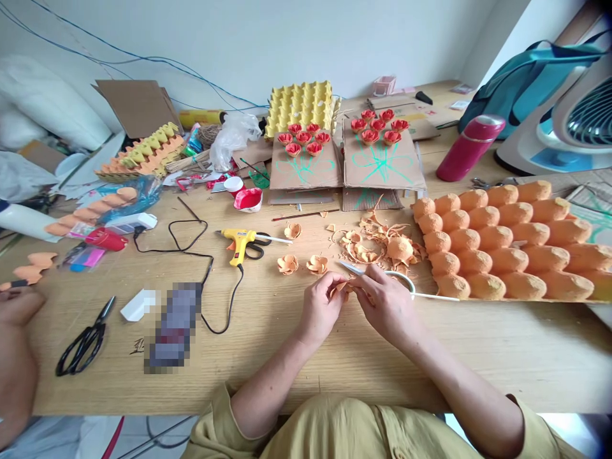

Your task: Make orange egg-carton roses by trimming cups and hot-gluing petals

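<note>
My left hand (324, 305) and my right hand (388, 302) meet above the table, fingers pinched on a small orange piece of egg carton (340, 291). Its exact shape is mostly hidden by my fingers. Just beyond my right hand, scissors with pale handles (405, 279) lie with the blades pointing left. Orange scraps and trimmings (366, 245) are heaped behind them. To the left of the heap sit flower-shaped egg carton cups (287, 264), three in all. A large orange egg tray (488, 239) lies right of my hands.
A yellow glue gun (239, 245) with a black cord lies left of the cups. Black scissors (88, 341) and a pixelated object (173, 328) are nearer. Cardboard panels (382, 162) bear red flowers. A pink bottle (469, 148) stands before a fan (549, 127). Another person's arm (16, 363) rests at left.
</note>
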`<state>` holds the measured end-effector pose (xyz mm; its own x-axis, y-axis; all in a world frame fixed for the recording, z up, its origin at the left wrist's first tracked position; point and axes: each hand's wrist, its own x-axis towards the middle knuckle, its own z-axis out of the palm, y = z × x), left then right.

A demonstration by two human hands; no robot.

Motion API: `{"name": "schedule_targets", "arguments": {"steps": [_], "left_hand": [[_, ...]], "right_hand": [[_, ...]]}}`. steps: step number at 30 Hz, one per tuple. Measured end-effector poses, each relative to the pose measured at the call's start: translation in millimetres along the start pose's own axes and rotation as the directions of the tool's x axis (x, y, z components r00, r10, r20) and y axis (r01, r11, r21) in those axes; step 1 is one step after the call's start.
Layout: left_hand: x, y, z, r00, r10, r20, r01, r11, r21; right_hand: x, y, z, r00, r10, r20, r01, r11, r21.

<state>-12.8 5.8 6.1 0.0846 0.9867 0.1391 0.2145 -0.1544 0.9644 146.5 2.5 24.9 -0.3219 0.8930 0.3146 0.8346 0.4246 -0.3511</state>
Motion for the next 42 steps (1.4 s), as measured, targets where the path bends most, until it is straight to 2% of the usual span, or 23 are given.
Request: {"name": "schedule_targets", "arguments": {"steps": [3,5,10,12,16,22,28,31,37,42], "left_hand": [[1,-3,1.4,0.998,-0.048,0.028,0.05,0.994,-0.1],[1,-3,1.1,0.998,-0.059,0.033,0.063,0.989,-0.136],[-1,1,-1.6,0.999,0.018,-0.032,-0.018,1.0,-0.02],[-2,3,-1.8,0.999,0.027,-0.036,-0.027,1.0,0.001],[-2,1,-0.2,1.0,0.004,-0.005,-0.004,0.999,-0.04],[0,-8,1.0,0.997,-0.07,0.042,0.077,0.978,-0.196],[-2,-3,1.1,1.0,-0.005,-0.027,0.002,0.991,-0.136],[-3,-1,1.9,1.0,-0.008,-0.005,0.008,0.99,-0.144],[-1,-3,2.1,0.999,-0.029,0.036,0.035,0.981,-0.19],[-4,-4,3.2,0.999,-0.013,-0.044,0.006,0.986,-0.169]], "right_hand": [[0,1,-2,0.995,-0.099,0.008,0.099,0.989,-0.106],[0,1,-2,0.991,-0.137,0.009,0.137,0.983,-0.121],[1,2,2,0.999,0.009,-0.044,-0.006,0.997,0.08],[1,2,3,0.998,0.034,-0.045,-0.029,0.994,0.108],[1,2,1,1.0,0.005,-0.027,-0.003,0.998,0.064],[1,2,-2,0.991,-0.129,-0.025,0.127,0.989,-0.082],[3,3,3,0.998,0.025,-0.054,-0.015,0.982,0.186],[2,3,2,0.999,0.013,-0.04,-0.007,0.988,0.153],[2,3,0,0.995,-0.091,-0.04,0.092,0.995,0.026],[3,2,0,0.999,0.038,-0.026,-0.03,0.964,0.264]]}}
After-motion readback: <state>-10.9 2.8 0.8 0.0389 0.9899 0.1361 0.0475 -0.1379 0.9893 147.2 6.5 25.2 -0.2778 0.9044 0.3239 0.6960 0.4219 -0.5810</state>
